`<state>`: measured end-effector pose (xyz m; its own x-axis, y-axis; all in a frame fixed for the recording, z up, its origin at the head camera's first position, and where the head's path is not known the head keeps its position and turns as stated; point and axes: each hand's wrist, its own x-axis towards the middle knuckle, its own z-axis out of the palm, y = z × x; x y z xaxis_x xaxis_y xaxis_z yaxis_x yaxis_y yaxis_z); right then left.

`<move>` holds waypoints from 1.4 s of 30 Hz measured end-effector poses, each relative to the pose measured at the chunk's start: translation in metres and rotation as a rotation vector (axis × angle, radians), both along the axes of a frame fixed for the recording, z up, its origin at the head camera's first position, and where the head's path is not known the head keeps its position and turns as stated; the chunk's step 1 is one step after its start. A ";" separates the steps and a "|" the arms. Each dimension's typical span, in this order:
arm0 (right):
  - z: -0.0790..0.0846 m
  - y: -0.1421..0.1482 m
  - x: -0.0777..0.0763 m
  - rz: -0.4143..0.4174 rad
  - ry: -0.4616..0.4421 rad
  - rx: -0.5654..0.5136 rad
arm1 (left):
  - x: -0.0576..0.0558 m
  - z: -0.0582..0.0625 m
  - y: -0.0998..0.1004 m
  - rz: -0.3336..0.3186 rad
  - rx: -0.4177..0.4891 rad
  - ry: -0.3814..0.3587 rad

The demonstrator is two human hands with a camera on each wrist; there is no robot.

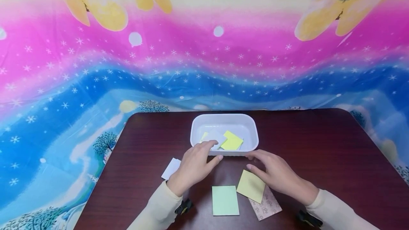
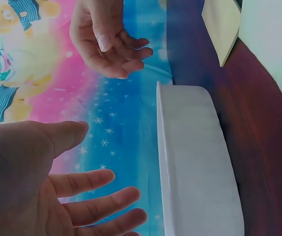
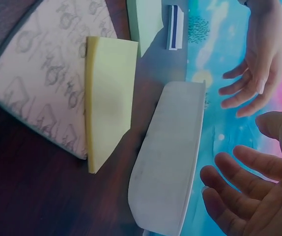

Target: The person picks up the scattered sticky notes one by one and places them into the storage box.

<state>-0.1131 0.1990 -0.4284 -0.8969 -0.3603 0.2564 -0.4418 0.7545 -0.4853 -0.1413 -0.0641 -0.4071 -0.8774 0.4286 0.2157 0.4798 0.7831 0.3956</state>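
A white plastic tub (image 1: 236,153) stands near the table's back edge, with a bright yellow square pad (image 1: 232,141) and a white pad (image 1: 215,136) lying inside. Above its front left side is my left hand (image 1: 195,164), fingers apart and nothing in them. My right hand (image 1: 276,169) hovers at the front right corner, also bare, its fingers loosely bent. Below that hand, a pale yellow pad (image 1: 250,186) overlaps a pink patterned pad (image 1: 266,206). Both wrist views show the palms facing each other above the tub (image 2: 195,157), apart from its wall.
A light green pad (image 1: 225,200) lies on the dark reddish table (image 1: 143,141), left of the pale yellow one. Beside my left wrist sits a small white pad (image 1: 170,168), partly hidden. Behind the table hangs a colourful printed cloth (image 1: 204,52).
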 end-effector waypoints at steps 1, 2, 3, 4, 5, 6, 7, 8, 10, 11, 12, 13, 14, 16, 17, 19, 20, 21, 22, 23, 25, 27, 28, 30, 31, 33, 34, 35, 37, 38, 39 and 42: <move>0.000 0.001 0.000 -0.001 -0.001 -0.002 | 0.001 0.000 0.000 -0.001 -0.004 0.002; -0.001 0.002 0.000 -0.001 0.000 -0.003 | 0.001 0.000 0.000 -0.003 -0.006 0.005; -0.001 0.002 0.001 -0.001 0.004 -0.006 | 0.002 -0.001 0.000 -0.005 -0.007 0.010; -0.002 0.003 0.001 -0.001 0.008 -0.008 | 0.002 -0.001 0.000 -0.007 -0.006 0.017; -0.002 0.004 0.001 -0.001 0.011 -0.010 | 0.003 -0.001 0.001 -0.009 -0.006 0.020; -0.002 0.005 0.001 -0.002 0.014 -0.011 | 0.004 -0.001 0.001 -0.009 -0.005 0.022; -0.002 0.005 0.002 -0.002 0.018 -0.012 | 0.004 -0.001 0.001 -0.011 -0.005 0.024; -0.003 0.006 0.002 -0.003 0.023 -0.013 | 0.005 -0.001 0.001 -0.013 -0.005 0.024; -0.003 0.007 0.002 -0.005 0.029 -0.013 | 0.006 -0.001 0.002 -0.016 -0.006 0.024; -0.003 0.008 0.002 -0.006 0.031 -0.013 | 0.007 -0.001 0.002 -0.017 -0.007 0.022; -0.003 0.008 0.002 -0.007 0.031 -0.012 | 0.007 -0.001 0.002 -0.017 -0.009 0.018; -0.003 0.008 0.003 -0.008 0.032 -0.009 | 0.008 -0.001 0.002 -0.019 -0.010 0.016; -0.004 0.009 0.003 -0.011 0.033 -0.006 | 0.008 -0.001 0.002 -0.019 -0.011 0.013; -0.004 0.009 0.003 -0.016 0.032 -0.004 | 0.008 -0.002 0.002 -0.019 -0.014 0.006; -0.004 0.010 0.004 -0.018 0.031 -0.003 | 0.009 -0.002 0.002 -0.020 -0.014 0.007; -0.004 0.010 0.004 -0.023 0.030 0.000 | 0.010 -0.003 0.002 -0.021 -0.013 0.007; -0.004 0.011 0.004 -0.025 0.029 0.001 | 0.010 -0.003 0.002 -0.020 -0.015 0.005; -0.004 0.011 0.004 -0.027 0.029 0.001 | 0.010 -0.003 0.002 -0.021 -0.016 0.004; -0.004 0.012 0.004 -0.030 0.029 0.003 | 0.011 -0.003 0.002 -0.023 -0.016 0.003; -0.004 0.012 0.004 -0.032 0.029 0.007 | 0.011 -0.003 0.002 -0.025 -0.015 0.003; -0.004 0.012 0.004 -0.032 0.029 0.011 | 0.012 -0.004 0.002 -0.026 -0.016 0.000; -0.004 0.013 0.004 -0.031 0.027 0.015 | 0.013 -0.004 0.002 -0.031 -0.015 0.000; -0.004 0.013 0.005 -0.031 0.026 0.017 | 0.013 -0.004 0.003 -0.031 -0.015 0.000; -0.005 0.014 0.006 -0.031 0.023 0.021 | 0.014 -0.004 0.003 -0.034 -0.020 0.003; -0.005 0.014 0.006 -0.031 0.021 0.023 | 0.015 -0.004 0.003 -0.036 -0.021 0.004; -0.006 0.014 0.007 -0.035 0.017 0.025 | 0.016 -0.003 0.003 -0.041 -0.025 0.006; -0.006 0.015 0.007 -0.037 0.016 0.027 | 0.017 -0.003 0.003 -0.044 -0.027 0.008; -0.007 0.015 0.008 -0.038 0.013 0.027 | 0.017 -0.003 0.003 -0.047 -0.030 0.008; -0.008 0.015 0.008 -0.041 0.006 0.029 | 0.019 -0.002 0.003 -0.055 -0.033 0.006; -0.008 0.015 0.009 -0.043 0.003 0.029 | 0.019 -0.002 0.004 -0.057 -0.036 0.002; -0.008 0.016 0.009 -0.044 0.000 0.028 | 0.020 -0.003 0.004 -0.059 -0.039 -0.001; -0.010 0.016 0.009 -0.045 -0.003 0.026 | 0.021 -0.002 0.005 -0.062 -0.043 -0.005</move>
<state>-0.1038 0.2153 -0.4381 -0.9132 -0.3261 0.2446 -0.4056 0.7862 -0.4662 -0.1200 -0.0590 -0.4095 -0.8495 0.4914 0.1918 0.5266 0.7682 0.3642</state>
